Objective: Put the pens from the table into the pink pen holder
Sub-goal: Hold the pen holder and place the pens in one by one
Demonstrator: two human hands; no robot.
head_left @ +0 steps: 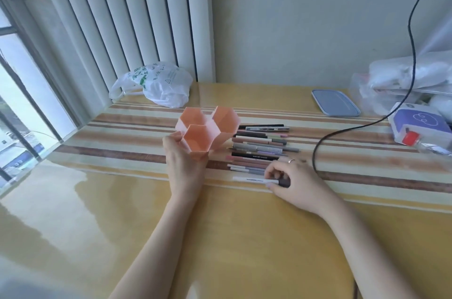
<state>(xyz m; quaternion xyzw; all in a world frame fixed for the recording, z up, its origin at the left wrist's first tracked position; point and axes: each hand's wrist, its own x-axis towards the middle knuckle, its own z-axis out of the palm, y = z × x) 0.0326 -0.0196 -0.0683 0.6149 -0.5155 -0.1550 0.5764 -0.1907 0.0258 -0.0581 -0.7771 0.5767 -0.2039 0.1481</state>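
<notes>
The left hand [186, 164] steadies the empty pink pen holder [208, 131] as the right hand [293, 183] pinches a white pen [252, 179], best lifted level, then tipped upright into the nearest compartment.

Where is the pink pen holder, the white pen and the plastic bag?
pink pen holder [198, 138]: head view, inner wall of its nearest cup.
white pen [249, 179]: head view, middle of its white barrel, left of the right hand's fingers.
plastic bag [159, 83]: head view, its crumpled middle.
</notes>
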